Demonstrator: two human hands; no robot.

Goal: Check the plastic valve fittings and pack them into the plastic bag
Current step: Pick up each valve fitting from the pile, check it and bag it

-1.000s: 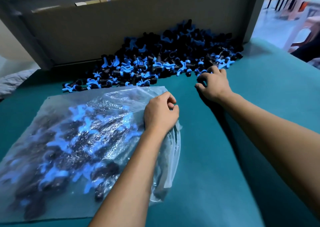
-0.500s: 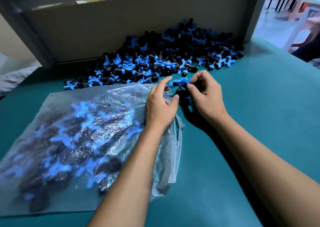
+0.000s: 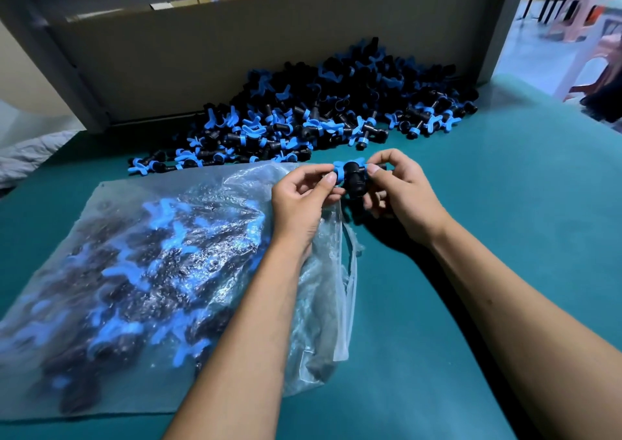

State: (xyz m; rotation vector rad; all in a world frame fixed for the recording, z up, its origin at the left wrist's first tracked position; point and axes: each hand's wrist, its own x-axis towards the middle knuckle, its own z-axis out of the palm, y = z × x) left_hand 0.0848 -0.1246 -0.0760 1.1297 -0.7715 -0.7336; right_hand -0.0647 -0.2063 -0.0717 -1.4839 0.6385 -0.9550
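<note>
Both hands, left hand (image 3: 303,197) and right hand (image 3: 400,190), are pinching one black-and-blue valve fitting (image 3: 353,179) just beyond the plastic bag (image 3: 175,264) mouth, apparently checking it, so next it likely needs slipping into that opening.

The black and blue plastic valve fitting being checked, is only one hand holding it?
No, both the left hand and right hand pinch the black and blue plastic valve fitting between them.

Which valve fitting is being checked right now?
The black-and-blue valve fitting pinched between the left hand and right hand, above the plastic bag mouth. The others lie in the pile or inside the bag.
</note>
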